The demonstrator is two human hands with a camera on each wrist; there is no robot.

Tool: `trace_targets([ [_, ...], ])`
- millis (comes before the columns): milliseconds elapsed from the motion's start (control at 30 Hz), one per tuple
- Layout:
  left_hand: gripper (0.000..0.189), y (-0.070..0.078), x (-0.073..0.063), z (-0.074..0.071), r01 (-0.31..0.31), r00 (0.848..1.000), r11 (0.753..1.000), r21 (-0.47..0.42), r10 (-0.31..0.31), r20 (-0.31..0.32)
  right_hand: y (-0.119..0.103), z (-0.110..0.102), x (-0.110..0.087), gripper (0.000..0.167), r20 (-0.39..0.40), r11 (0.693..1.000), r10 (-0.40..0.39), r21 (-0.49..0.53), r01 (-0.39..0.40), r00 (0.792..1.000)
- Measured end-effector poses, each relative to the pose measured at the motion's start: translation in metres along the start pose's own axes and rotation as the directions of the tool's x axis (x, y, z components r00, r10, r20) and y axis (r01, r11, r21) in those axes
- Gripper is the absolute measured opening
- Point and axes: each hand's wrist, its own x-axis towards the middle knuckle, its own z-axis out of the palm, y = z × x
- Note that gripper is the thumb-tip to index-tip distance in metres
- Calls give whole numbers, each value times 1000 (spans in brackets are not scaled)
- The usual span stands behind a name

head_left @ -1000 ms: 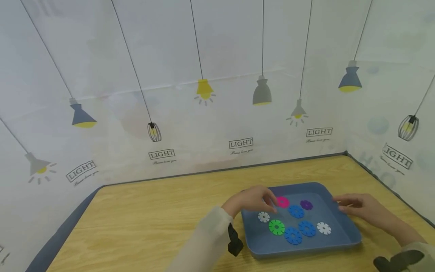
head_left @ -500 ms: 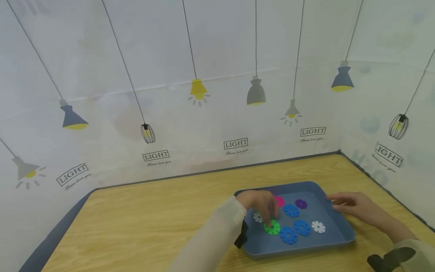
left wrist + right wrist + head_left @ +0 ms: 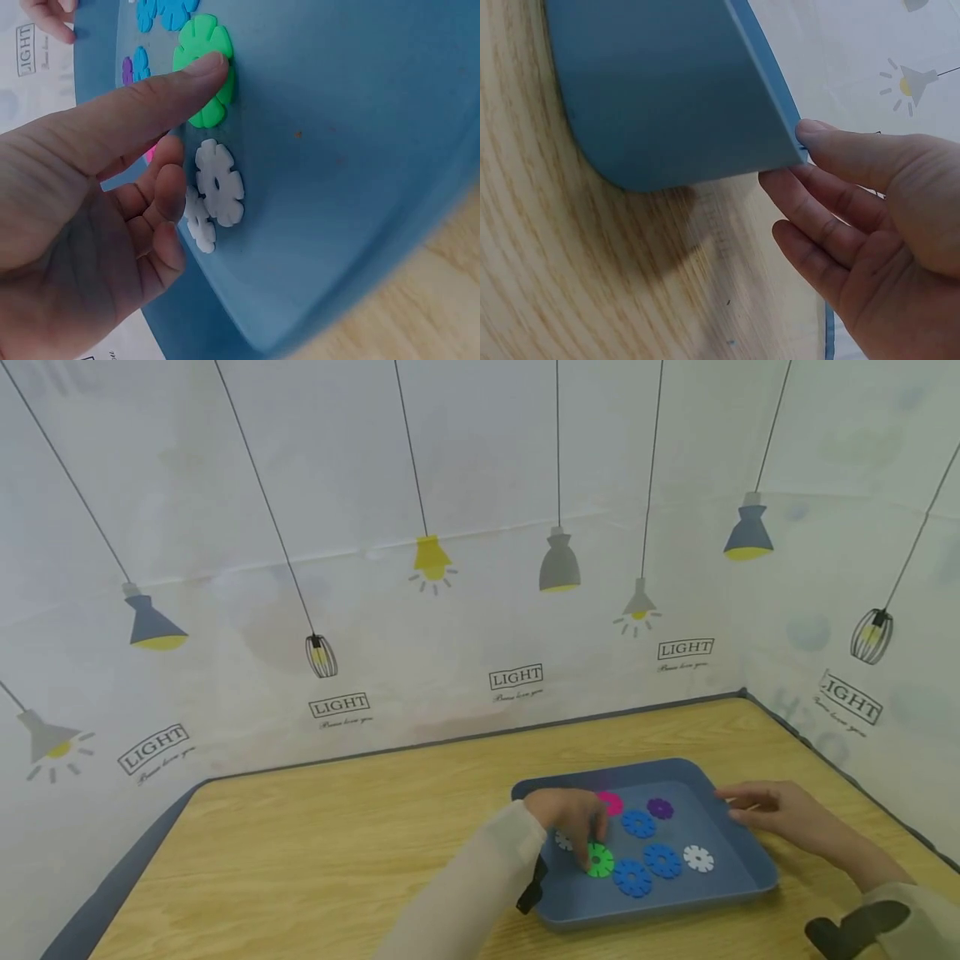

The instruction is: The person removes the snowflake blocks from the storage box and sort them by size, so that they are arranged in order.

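Note:
In the head view a blue tray (image 3: pixel 660 906) holds several flat, notched snowflake discs. My left hand (image 3: pixel 572 814) reaches in over its left side, thumb on the green snowflake disc (image 3: pixel 600 861) and fingers curled. The left wrist view shows the thumb tip over that green disc (image 3: pixel 204 37); the index fingertip is hidden there. Two white discs (image 3: pixel 220 184) lie just below the hand. At the tray's right side my right hand (image 3: pixel 787 810) pinches the rim, thumb on top and fingers beneath, as the right wrist view shows against the tray wall (image 3: pixel 667 97).
Blue discs (image 3: pixel 632 878), a purple disc (image 3: pixel 660 808), a pink disc (image 3: pixel 611 802) and another white disc (image 3: pixel 698 858) lie spread in the tray. The tray stands on a wooden table (image 3: pixel 315 860), with lamp-printed walls (image 3: pixel 450 635) behind and to the right.
My left hand has come down from above the tray's upper left to the green disc. The right hand stays at the rim. The whole view has shifted slightly.

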Motion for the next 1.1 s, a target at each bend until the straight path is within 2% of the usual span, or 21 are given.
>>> trace_targets([
  [300,30,4,-2,-1,13,1000,1000,20,-13,5,0,-2,-1,38,6,1000,1,16,-1,1000],
  [467,29,6,-2,-2,22,999,1000,14,-22,34,-1,0,0,38,13,1000,19,15,-19,1000],
  [667,26,8,-1,-3,1,998,1000,24,-2,62,0,0,1,37,8,1000,11,18,-11,1000],
  [867,16,0,-8,-7,-114,993,993,-22,115,40,3,0,1,37,12,999,8,32,-9,1000],
  [1000,14,-9,-20,-15,-200,980,977,-75,198,-35,3,0,1,37,15,999,0,32,-1,1000],
  [1100,14,-18,-35,-21,-255,964,957,-142,240,-116,4,0,0,37,14,999,-8,39,7,1000],
])
